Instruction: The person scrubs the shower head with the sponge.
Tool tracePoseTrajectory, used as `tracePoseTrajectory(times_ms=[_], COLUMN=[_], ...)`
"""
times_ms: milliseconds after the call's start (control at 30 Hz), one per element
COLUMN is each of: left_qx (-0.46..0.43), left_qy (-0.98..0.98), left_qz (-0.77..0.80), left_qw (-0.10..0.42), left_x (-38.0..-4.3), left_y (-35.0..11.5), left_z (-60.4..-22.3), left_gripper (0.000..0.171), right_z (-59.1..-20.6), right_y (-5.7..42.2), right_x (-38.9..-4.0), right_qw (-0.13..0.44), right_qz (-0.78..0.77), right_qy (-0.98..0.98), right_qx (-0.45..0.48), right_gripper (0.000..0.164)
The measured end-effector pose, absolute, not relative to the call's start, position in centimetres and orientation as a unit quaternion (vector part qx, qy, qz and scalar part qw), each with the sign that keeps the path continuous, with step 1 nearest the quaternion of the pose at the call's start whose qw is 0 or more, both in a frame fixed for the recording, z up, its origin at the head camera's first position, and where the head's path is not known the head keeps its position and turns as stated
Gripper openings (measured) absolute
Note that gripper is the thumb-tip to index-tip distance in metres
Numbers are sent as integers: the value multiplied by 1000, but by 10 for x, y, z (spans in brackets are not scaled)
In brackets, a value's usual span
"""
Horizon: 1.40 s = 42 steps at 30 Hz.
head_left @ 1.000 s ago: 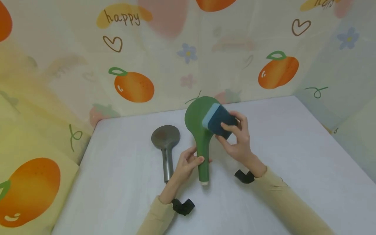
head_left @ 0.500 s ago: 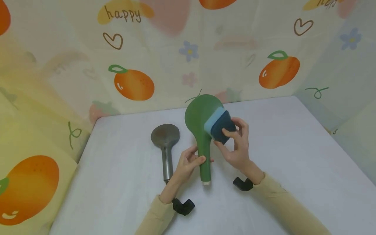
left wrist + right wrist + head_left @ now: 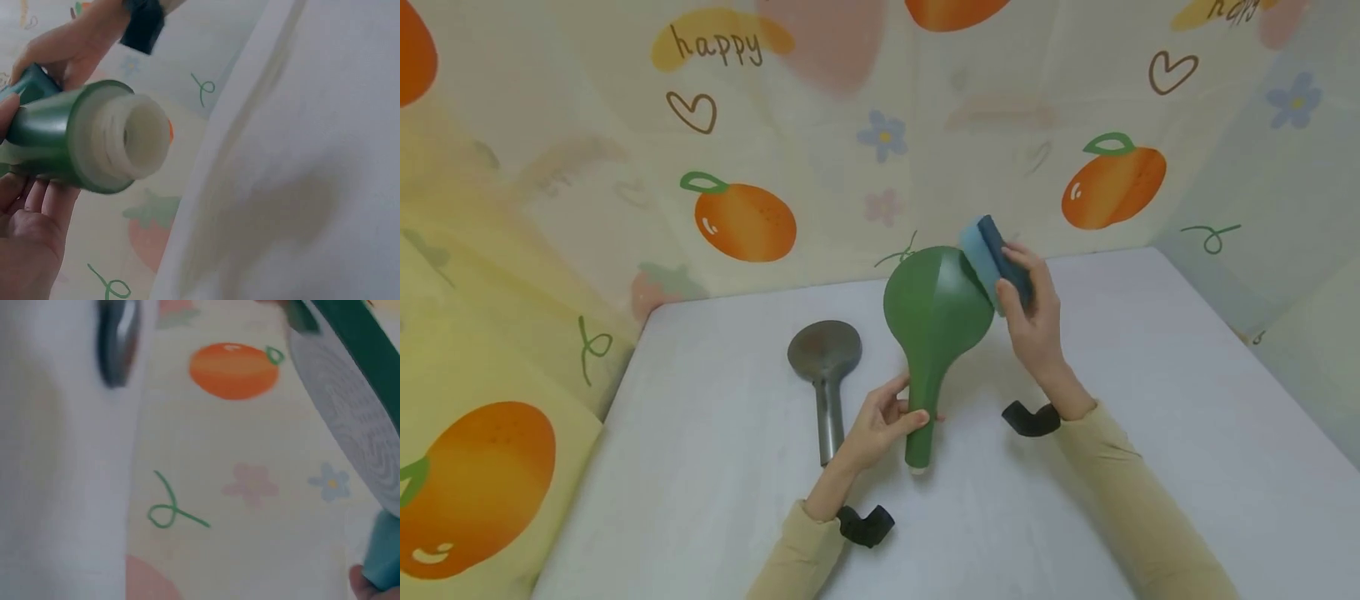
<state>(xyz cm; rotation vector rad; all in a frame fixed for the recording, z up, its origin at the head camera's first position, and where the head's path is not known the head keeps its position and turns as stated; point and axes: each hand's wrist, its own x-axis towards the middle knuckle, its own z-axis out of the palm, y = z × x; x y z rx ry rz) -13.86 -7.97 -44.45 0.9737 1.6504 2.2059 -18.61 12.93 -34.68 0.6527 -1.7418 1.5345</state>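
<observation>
My left hand (image 3: pixel 878 423) grips the handle of a green shower head (image 3: pixel 928 300), holding it up with its round head away from me. In the left wrist view the handle's white threaded end (image 3: pixel 147 137) points toward the camera. My right hand (image 3: pixel 1039 325) holds a two-tone blue sponge (image 3: pixel 982 257) between thumb and fingers, its light-blue side against the upper right rim of the head. The right wrist view shows the grey spray face (image 3: pixel 350 406) underneath and a corner of the light-blue sponge (image 3: pixel 382 553) at its edge.
A grey metallic shower head (image 3: pixel 824 352) lies on the white table (image 3: pixel 700 500), left of the green one. Black curved pieces (image 3: pixel 867 527) are at both wrists. A printed cloth (image 3: pixel 970 167) with oranges hangs behind the table and along its sides.
My right hand has moved the sponge from the middle of the green head up and right to its rim, turning it more upright. The green shower head has tilted slightly; my left hand keeps its grip.
</observation>
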Motion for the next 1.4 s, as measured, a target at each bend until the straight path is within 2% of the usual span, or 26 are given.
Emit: tracePoseTrajectory(times_ms=[133,267,467,567,733,833,933,1033,1167,1267,1400], left_qx=[353,326,276,284,309,311,307,306,312,317,315], left_qy=[561,576,617,650,723,766,787,792,797,796,806], left_qz=[746,750,737,705,617,560,529,514,488,481,458], left_qw=[74,22,-2,-6,-34,-53,-78,-120,-169,-184,-204], left_x=[-139,-139,-139,-140,-138,-135,-133,-133,-134,-135,-135], left_y=[-78,-78,-82,-82,-79,-76,-74,-75,-78,-78,-75], left_z=[-445,-442,-439,-440,-442,-442,-440,-437,-434,-435,-437], left_gripper=[55,54,51,54,56,55,55,55,52,50,49], right_z=[-355,-382,-409,-404,-364,-343,-335,-345,-371,-386,-399], right_y=[138,132,124,133,145,146,147,154,167,171,170], right_x=[-195,-189,-169,-174,-178,-178,-180,-187,-191,-187,-182], right_qw=[301,259,186,206,276,304,314,312,256,159,32], right_qz=[607,658,691,687,623,585,579,584,616,681,754], right_qy=[-705,-673,-665,-668,-713,-731,-727,-730,-739,-713,-655], right_qx=[206,214,214,197,162,176,194,171,89,47,34], right_gripper=[36,36,38,36,31,30,31,32,33,33,28])
